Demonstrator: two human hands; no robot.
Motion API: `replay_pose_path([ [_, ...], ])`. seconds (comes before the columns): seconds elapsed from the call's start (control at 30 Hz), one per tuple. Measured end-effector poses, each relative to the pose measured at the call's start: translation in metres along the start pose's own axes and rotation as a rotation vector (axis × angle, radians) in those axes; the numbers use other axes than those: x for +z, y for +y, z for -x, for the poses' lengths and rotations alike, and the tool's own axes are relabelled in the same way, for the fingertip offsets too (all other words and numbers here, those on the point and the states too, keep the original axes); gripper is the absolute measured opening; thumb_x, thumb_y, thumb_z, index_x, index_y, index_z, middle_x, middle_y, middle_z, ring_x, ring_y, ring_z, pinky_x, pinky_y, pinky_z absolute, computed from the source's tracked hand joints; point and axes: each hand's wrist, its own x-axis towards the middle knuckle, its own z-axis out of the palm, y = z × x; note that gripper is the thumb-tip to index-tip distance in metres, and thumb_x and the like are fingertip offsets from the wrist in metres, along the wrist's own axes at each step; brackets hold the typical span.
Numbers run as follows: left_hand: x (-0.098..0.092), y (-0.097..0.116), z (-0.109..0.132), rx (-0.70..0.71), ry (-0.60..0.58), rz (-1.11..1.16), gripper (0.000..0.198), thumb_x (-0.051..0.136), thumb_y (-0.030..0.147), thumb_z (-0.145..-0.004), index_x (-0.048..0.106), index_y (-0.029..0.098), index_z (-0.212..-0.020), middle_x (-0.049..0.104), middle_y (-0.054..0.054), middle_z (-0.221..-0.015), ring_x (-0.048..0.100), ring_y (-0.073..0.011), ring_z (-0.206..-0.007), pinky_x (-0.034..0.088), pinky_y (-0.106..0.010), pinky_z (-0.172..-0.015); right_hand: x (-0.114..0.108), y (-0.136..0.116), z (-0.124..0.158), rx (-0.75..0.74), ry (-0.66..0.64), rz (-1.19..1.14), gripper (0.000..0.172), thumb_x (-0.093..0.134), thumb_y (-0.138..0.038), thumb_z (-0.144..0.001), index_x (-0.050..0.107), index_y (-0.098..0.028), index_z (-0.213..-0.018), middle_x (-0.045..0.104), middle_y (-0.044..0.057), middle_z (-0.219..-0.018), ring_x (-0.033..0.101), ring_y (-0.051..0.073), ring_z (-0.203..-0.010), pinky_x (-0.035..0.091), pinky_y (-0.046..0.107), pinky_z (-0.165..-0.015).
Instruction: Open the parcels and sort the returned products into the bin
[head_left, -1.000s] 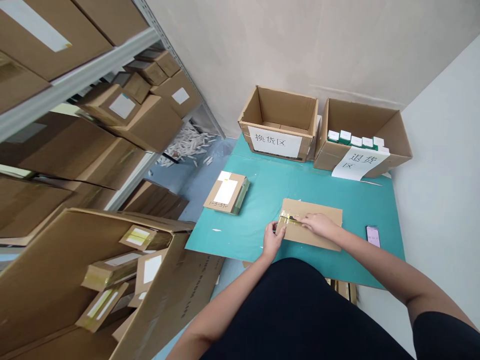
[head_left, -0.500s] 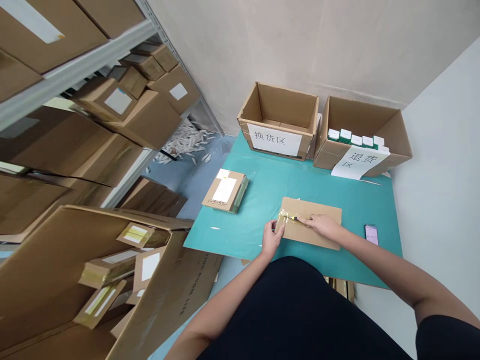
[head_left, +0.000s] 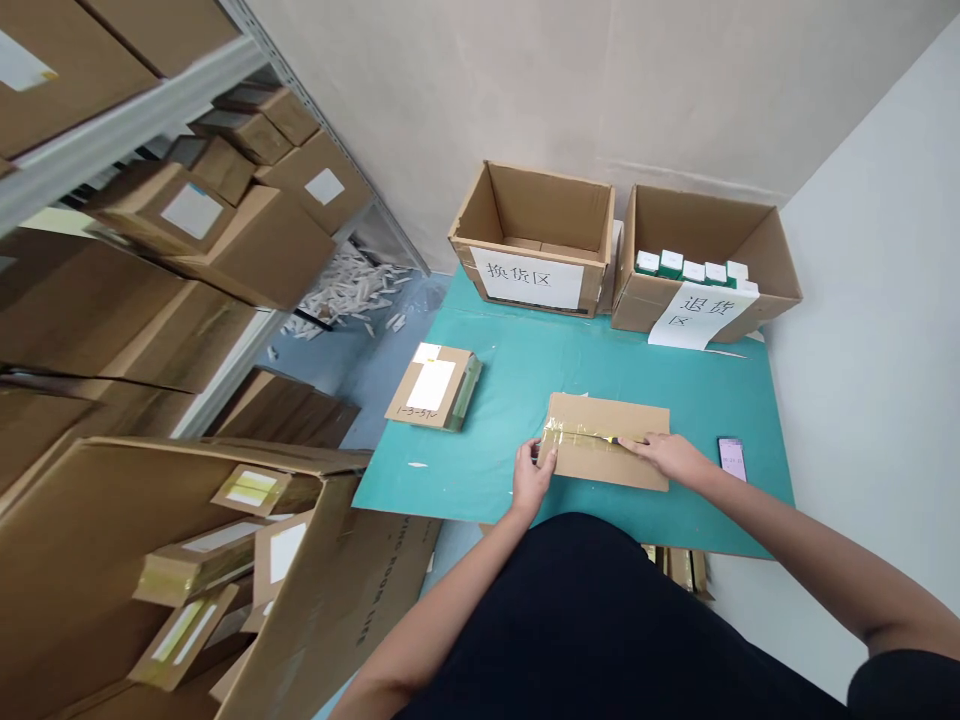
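A flat cardboard box (head_left: 600,468) lies on the teal table top (head_left: 517,365), with clear tape along its middle seam. My right hand (head_left: 670,456) is closed around a yellow and black cutter (head_left: 615,441), whose tip lies on the taped seam near the middle of the box. My left hand (head_left: 532,478) grips the near left corner of the same box, its thumb on top and fingers at the edge.
A labelled package (head_left: 430,387) lies at the table's left. Two open cartons, one bare inside (head_left: 525,277) and one with green-white boxes (head_left: 630,312), stand at the back. A phone (head_left: 731,459) lies right. A large carton (head_left: 390,570) and shelves (head_left: 187,95) stand left.
My right hand has drawn the cutter rightward along the seam, away from the box's left end. My left hand still holds the corner. The view has shifted slightly.
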Motion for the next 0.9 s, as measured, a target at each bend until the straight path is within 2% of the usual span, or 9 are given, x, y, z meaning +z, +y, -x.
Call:
replay_pose_path([
  [0.13,-0.002,0.001,-0.001,0.044,0.002,-0.024,0.042,0.062,0.044,-0.085,0.058,0.019,-0.119,0.060,-0.008,-0.104,0.060,-0.0236,-0.096,0.053,-0.040,-0.086,0.007,0.008,0.016,0.032,-0.004,0.024,0.064,0.044,-0.014,-0.097,0.037,-0.039,-0.155,0.067,0.006,-0.099,0.065,0.018,-0.080,0.040,0.025,-0.065],
  [0.53,-0.006,0.001,-0.003,0.043,-0.015,-0.019,0.045,0.062,0.047,-0.084,0.058,0.020,-0.120,0.061,-0.009,-0.105,0.061,-0.0240,-0.095,0.054,-0.038,-0.079,0.027,0.037,0.067,0.097,-0.009,0.049,0.073,0.042,-0.005,-0.092,0.035,-0.042,-0.155,0.064,0.004,-0.090,0.059,0.015,-0.067,0.031,0.025,-0.058],
  [0.7,-0.006,0.004,-0.002,0.037,0.003,-0.012,0.047,0.064,0.050,-0.082,0.059,0.020,-0.119,0.061,-0.009,-0.103,0.062,-0.0221,-0.087,0.054,-0.035,-0.070,0.028,0.044,0.080,0.112,0.022,0.018,0.081,0.042,0.001,-0.086,0.036,-0.043,-0.154,0.061,0.002,-0.088,0.052,0.013,-0.060,0.029,0.025,-0.058],
  [0.9,-0.007,0.007,-0.002,0.047,0.002,-0.016,0.046,0.063,0.049,-0.083,0.059,0.020,-0.118,0.062,-0.009,-0.105,0.062,-0.0234,-0.091,0.055,-0.038,-0.076,0.025,0.058,0.105,0.163,-0.033,0.026,0.082,0.040,0.002,-0.086,0.036,-0.044,-0.154,0.060,0.002,-0.085,0.050,0.014,-0.059,0.022,0.026,-0.054],
])
